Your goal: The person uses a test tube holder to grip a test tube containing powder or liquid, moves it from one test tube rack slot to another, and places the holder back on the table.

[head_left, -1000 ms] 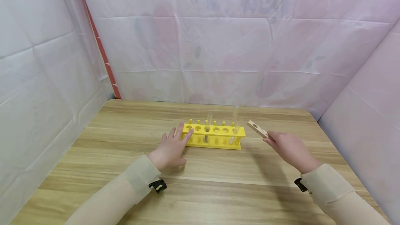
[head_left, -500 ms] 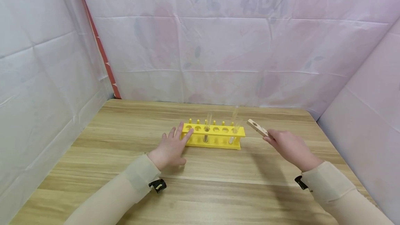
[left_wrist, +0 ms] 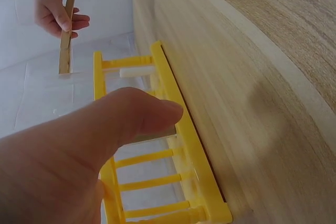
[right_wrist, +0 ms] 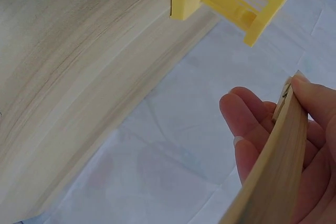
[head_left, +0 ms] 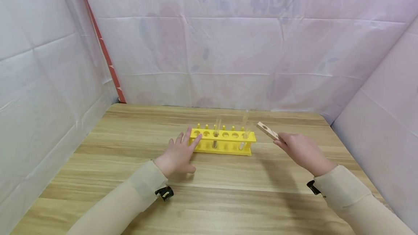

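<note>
A yellow test tube rack (head_left: 235, 152) stands on the table. My left hand (head_left: 176, 155) rests at its left end, fingers spread, fingertips on the top bar; in the left wrist view the thumb (left_wrist: 131, 114) passes before the rack. One glass test tube (head_left: 217, 124) with dark contents sits in the third hole from the left. Another test tube (head_left: 247, 131), white at the bottom, is in the rightmost hole, and a clear tube (head_left: 245, 117) rises behind it. Right of the rack, my right hand (head_left: 302, 151) holds a wooden test tube holder (head_left: 267, 131) raised, its tip pointing toward the rack.
A wood-grain table (head_left: 222, 206) spreads around the rack. Pale sheeting (head_left: 228, 53) hangs behind and on both sides, with a red strip (head_left: 104, 52) at the back left corner. Yellow pegs (head_left: 207, 126) line the rack's rear.
My right hand and the test tube holder have shifted slightly up and to the left. The left hand stays at the rack, and the tubes stay where they were.
</note>
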`<state>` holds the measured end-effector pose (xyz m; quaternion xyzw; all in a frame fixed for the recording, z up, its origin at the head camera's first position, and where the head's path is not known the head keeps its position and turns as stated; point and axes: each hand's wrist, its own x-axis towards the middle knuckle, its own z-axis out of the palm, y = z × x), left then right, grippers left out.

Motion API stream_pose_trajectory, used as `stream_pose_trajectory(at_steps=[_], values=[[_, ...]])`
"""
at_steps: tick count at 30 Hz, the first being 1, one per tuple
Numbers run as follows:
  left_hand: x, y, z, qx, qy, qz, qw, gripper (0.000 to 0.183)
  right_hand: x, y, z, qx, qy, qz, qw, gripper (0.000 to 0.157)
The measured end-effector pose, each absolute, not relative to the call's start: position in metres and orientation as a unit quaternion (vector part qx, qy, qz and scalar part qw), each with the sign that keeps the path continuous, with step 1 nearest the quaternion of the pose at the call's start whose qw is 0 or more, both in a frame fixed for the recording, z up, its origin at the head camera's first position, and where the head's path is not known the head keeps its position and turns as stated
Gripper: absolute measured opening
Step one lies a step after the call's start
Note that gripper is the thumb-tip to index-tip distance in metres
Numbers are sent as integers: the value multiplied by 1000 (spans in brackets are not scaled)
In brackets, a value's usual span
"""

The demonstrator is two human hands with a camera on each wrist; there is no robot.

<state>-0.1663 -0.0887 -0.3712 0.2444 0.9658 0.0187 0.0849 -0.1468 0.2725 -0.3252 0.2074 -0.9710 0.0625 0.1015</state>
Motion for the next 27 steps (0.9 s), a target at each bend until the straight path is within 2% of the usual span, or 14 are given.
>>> stream_pose_trajectory(at_steps=[12, 27], values=[[-166, -88, -372, 249, 965, 7, 77, 108, -148, 268, -321, 198, -974, 73, 88, 29], [-166, -88, -371, 254, 965, -14, 66, 109, -153, 266, -315, 198, -972, 74, 100, 27]])
